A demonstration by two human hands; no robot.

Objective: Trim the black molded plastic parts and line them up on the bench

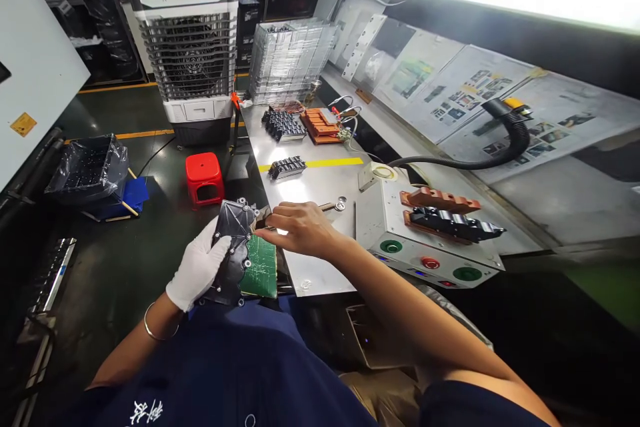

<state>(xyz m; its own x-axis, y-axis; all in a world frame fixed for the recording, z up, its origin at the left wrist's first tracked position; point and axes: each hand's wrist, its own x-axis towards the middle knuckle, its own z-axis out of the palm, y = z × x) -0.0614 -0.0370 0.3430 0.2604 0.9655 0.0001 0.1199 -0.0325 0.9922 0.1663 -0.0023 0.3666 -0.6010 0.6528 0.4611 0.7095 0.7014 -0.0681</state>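
Observation:
My left hand [200, 263], in a white glove, is closed round a black moulded plastic cover [233, 253] with small metal bushings along its edge. The cover is held tilted above a green board [261, 267] at the table's near edge. Bare, my right hand [299, 227] is closed at the cover's upper right corner, its fingers wrapped round a slim tool [327, 206]. The tool's shaft sticks out behind the hand; its kind and working tip are hard to make out. A round metal piece [341, 203] shows at the shaft's far end.
On the metal table [320, 273] sit black ribbed parts [287, 167] and an orange-brown fixture [323, 125]. A control box [410, 240] with buttons stands right, a black hose [515, 133] behind it. Stacked clear trays [293, 60], an air cooler [193, 60] and a red stool [204, 173] stand beyond.

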